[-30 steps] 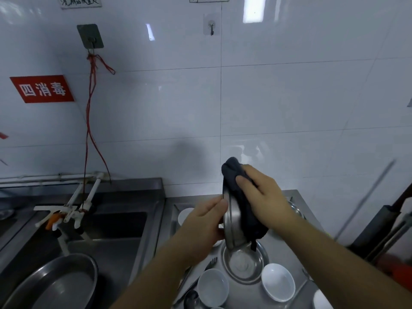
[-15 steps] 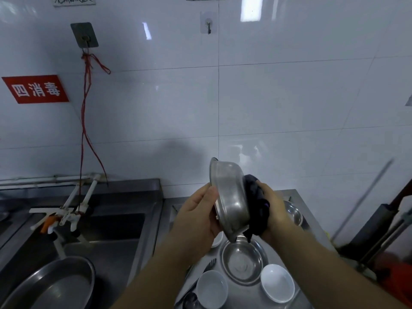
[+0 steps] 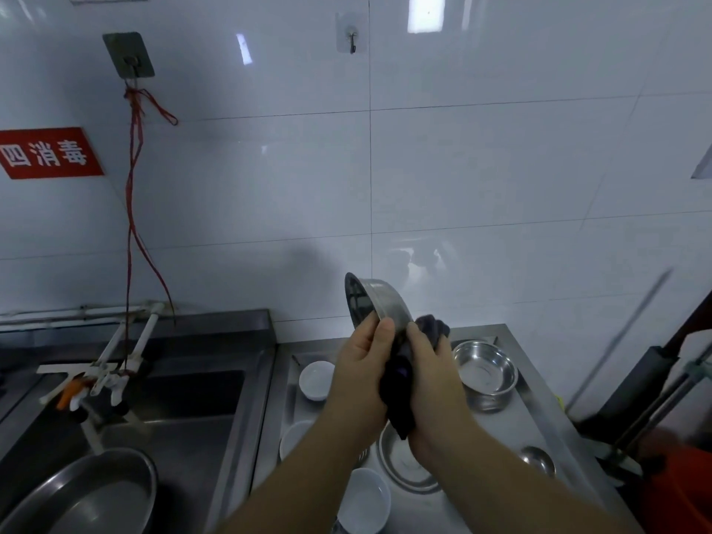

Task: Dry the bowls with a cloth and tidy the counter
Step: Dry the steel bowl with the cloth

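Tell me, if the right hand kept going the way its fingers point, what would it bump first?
The right hand points up and left, pressing the dark cloth. Right behind that cloth is the tilted round steel bowl held by the left hand, probably first.

Two hands show: the left hand (image 3: pixel 360 364) and the right hand (image 3: pixel 431 373). Between them is one dark cloth (image 3: pixel 400 383).

Steel bowls number three: one held up on edge (image 3: pixel 379 300), one upright on the table (image 3: pixel 554 410) at the right (image 3: pixel 486 373), and one under the forearms (image 3: pixel 404 462). A small steel dome (image 3: pixel 537 459) sits near the right edge; what it is cannot be told.

White bowls number three: one at the back (image 3: pixel 316 380), one partly hidden by the left arm (image 3: pixel 294 437), one nearest (image 3: pixel 364 501).

One large steel basin (image 3: pixel 83 495) lies in the sink. On the wall are two hooks, one grey (image 3: pixel 129 55) and one clear (image 3: pixel 350 32), and one red sign (image 3: pixel 48 153).
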Demonstrator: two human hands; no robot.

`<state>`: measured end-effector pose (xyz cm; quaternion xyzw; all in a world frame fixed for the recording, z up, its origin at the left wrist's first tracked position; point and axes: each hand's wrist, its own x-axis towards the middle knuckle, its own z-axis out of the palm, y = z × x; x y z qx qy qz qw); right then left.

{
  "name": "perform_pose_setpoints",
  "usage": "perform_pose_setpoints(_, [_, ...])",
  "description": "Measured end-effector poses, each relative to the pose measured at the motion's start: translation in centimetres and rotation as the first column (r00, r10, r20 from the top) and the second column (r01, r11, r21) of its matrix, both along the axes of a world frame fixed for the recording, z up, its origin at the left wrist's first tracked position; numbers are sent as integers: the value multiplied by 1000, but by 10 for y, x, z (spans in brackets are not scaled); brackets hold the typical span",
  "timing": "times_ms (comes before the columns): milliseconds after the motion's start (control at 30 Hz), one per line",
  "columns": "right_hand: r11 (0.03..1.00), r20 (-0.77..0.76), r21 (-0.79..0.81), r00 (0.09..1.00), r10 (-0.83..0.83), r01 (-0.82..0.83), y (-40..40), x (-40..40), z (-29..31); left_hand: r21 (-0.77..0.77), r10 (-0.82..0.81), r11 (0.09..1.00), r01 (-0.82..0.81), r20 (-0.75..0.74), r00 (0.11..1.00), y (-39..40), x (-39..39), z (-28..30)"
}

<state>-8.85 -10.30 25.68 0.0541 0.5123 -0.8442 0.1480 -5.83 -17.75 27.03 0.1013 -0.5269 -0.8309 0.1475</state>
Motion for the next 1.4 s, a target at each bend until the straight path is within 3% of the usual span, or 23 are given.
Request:
perform_pose_setpoints(100, [994,-233,108,972,15,10,4,1,2,-4,-44,999,44,6,999,0,0,1])
perform_pose_setpoints(200, [978,-494,210,864,91,17,17,-7,8,-19,-92,995,93,37,995,5,3,2])
perform_pose_setpoints(333, [958,-628,267,736,252,-100,31,-32,20,34,-129,991,127,82,988,5,7,0])
perform_pose_setpoints(500, [960,-497,190,823,275,-206,33,-59,23,34,-170,985,168,80,982,-6,9,-1])
perform_pose_setpoints(700, [973,-291,199,941,173,-118,36,-72,16,88,-177,980,178,-30,984,-7,13,4])
perform_pose_setpoints(767, [970,-230,214,960,160,-111,33,-62,13,44,-154,987,156,-56,986,-9,10,4])
perform_pose_setpoints(900, [977,26,84,981,194,-195,25,-37,13,-101,-68,993,67,-6,998,-18,2,2])
perform_pose_setpoints(1033, [977,8,77,980,199,-199,20,-25,7,-191,-95,977,98,24,995,-23,-1,-2])
perform_pose_setpoints(1233, [982,-168,167,979,120,-92,31,-44,19,-314,-198,928,202,45,979,-7,6,-22])
perform_pose_setpoints(1300, [973,-146,190,976,163,-134,38,-54,24,-453,-202,868,203,52,978,-2,9,-30])
perform_pose_setpoints(1400, [954,-65,191,967,248,-232,42,-60,25,-699,-206,689,193,66,976,-4,11,-34])
